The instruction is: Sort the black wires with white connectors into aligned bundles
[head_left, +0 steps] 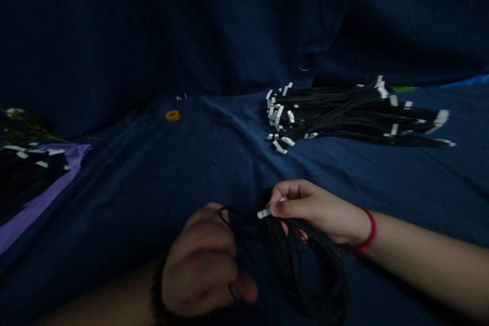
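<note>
My right hand [305,209], with a red bracelet [371,234] at its wrist, pinches the white connector end [263,213] of a bundle of thin black cables [338,270]. The cables hang below the fingers in a loose loop. To the left, my left hand [204,260] is closed, its back toward me. A thin black strand [222,215] curves over its finger and runs toward the bundle, and a dark line also crosses the thumb. Where that strand ends inside the curled fingers is hidden.
A large pile of black cables with white connectors [344,114] lies at the back right. Orange rings [173,115] sit at centre left on the dark blue cloth [214,163]. More connector-ended cables [23,173] rest on a purple sheet [76,158] at far left, beside leafy stems [30,127].
</note>
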